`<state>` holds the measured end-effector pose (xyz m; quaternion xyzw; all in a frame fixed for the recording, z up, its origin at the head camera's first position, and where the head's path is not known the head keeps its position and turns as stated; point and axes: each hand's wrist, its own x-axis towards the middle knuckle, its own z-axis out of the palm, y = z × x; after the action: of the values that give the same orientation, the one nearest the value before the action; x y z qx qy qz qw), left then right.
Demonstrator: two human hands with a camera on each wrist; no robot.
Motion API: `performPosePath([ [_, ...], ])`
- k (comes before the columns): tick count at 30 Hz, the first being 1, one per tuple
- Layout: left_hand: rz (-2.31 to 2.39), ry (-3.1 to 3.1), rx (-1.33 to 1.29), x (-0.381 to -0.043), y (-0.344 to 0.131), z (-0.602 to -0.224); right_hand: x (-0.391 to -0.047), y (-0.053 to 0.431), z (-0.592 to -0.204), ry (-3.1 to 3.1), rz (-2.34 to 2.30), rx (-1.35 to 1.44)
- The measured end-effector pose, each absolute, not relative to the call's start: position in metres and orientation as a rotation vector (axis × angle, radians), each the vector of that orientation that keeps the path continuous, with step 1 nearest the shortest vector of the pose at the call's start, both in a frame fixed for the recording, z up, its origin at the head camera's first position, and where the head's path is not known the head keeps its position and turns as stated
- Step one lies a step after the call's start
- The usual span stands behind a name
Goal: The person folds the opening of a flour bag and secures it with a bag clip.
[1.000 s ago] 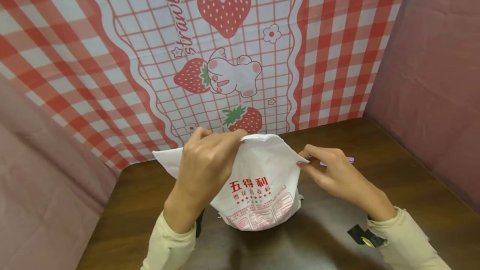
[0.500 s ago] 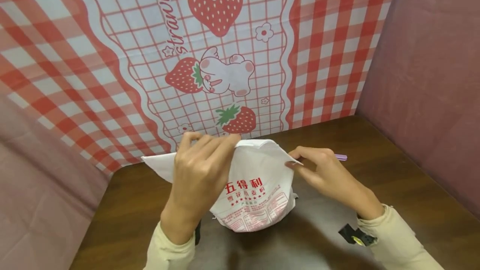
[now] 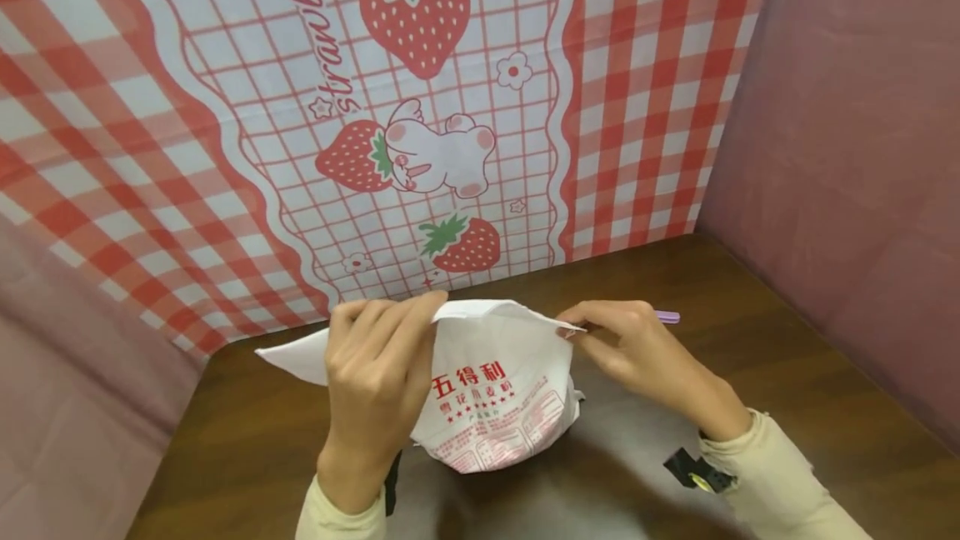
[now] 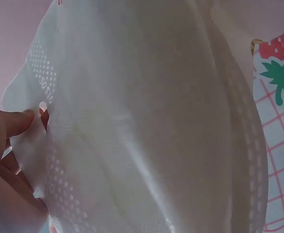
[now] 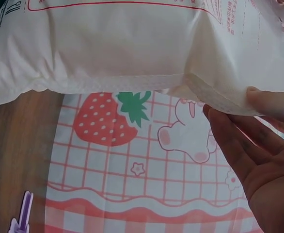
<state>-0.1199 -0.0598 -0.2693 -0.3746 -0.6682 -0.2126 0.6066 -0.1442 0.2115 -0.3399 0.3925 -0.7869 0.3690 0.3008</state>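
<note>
A white flour bag [image 3: 491, 415] with red printing stands on the table, its top edge raised between both hands. At the left part of that edge, my left hand [image 3: 378, 369] grips the bag with curled fingers. A loose white corner sticks out to the left beyond it. In the left wrist view, the thumb [image 4: 22, 122] presses on the dotted, perforated strip of the bag [image 4: 147, 121]. My right hand [image 3: 637, 348] pinches the right end of the top edge between thumb and fingers. The right wrist view has that thumb [image 5: 270, 103] on the bag's seam.
A slim purple plastic piece [image 3: 667, 317] lies on the brown table [image 3: 795, 407] beyond the right hand. Behind the table hangs a red-and-white strawberry cloth [image 3: 420, 148]. Pink curtains [image 3: 847, 140] close off both sides. Dark wrist mounts [image 3: 697, 472] sit at the sleeves.
The whole view has shifted, so everything appears further left. The bag's top edge and my left hand have come down a little. Both hands keep their holds on the bag.
</note>
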Motion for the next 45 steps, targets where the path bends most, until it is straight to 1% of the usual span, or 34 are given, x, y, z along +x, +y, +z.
performPosePath([
  [16,-0.538,-1.640,-0.863,-0.118,-0.066,-0.271,-0.141,0.212,-0.338,-2.176,0.951,0.969],
  [25,-0.583,-1.705,-0.878,-0.119,-0.070,-0.272,-0.141,0.208,-0.333,-1.968,0.938,0.977],
  [31,-0.589,-1.721,-0.872,-0.118,-0.074,-0.272,-0.139,0.201,-0.330,-1.977,0.886,0.933],
  [39,-0.582,-1.718,-0.898,-0.115,-0.076,-0.269,-0.141,0.200,-0.330,-1.973,0.909,0.989],
  [45,-0.586,-1.719,-0.926,-0.116,-0.077,-0.268,-0.138,0.200,-0.331,-1.976,0.908,0.978],
])
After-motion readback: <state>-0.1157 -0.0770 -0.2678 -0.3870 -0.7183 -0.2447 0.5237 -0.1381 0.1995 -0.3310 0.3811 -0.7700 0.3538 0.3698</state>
